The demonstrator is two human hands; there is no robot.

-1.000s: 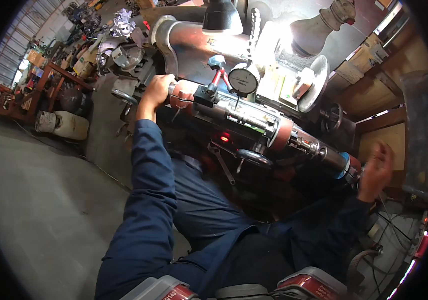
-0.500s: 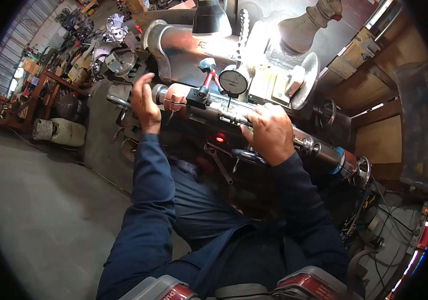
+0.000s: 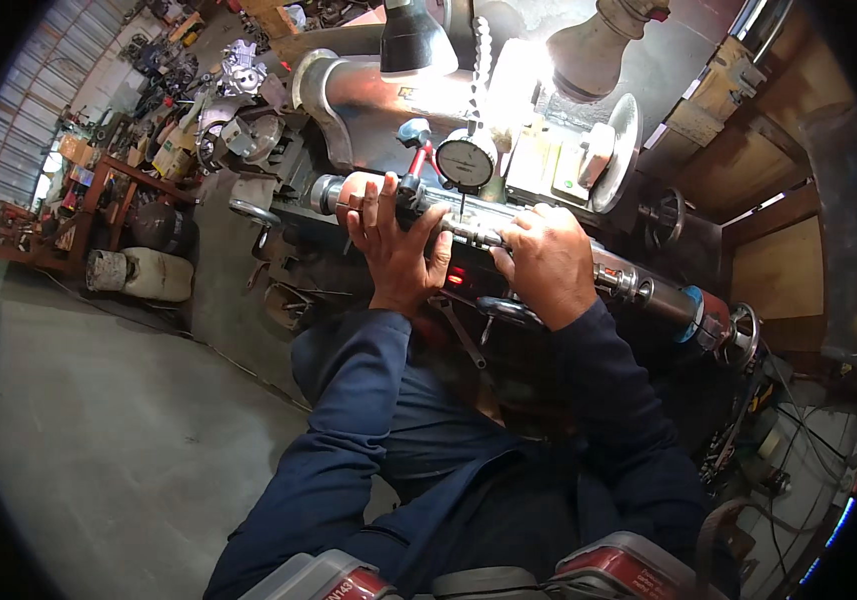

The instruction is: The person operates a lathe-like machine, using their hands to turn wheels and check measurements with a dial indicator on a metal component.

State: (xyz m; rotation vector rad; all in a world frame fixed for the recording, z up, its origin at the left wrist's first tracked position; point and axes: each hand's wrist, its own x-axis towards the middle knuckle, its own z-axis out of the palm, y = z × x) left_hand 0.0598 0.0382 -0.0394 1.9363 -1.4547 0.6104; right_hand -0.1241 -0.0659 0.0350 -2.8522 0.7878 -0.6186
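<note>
A lathe-like machine holds a stepped metal shaft (image 3: 474, 234) lying across it. My right hand (image 3: 555, 262) is closed over this shaft from above, thumb on the near side. My left hand (image 3: 401, 250) is raised at the shaft's left part with its fingers spread, the fingertips in front of the headstock end and the black clamp. Whether its thumb and forefinger touch the shaft I cannot tell. Between my hands, a round dial gauge (image 3: 466, 160) stands over the shaft with its thin stem pointing down, beside a red arm (image 3: 419, 163) with a blue-grey knob.
Two work lamps shine from above, a black-shaded lamp (image 3: 417, 42) and a pale bulb (image 3: 590, 60). Handwheels sit at both ends, one the right handwheel (image 3: 742, 333). A wrench (image 3: 463, 330) hangs below the bed. Machine parts and a pale cylinder (image 3: 157, 274) lie to the left.
My left hand has moved right from the headstock end to the middle of the shaft. My right hand stays on the shaft. The view has shifted slightly.
</note>
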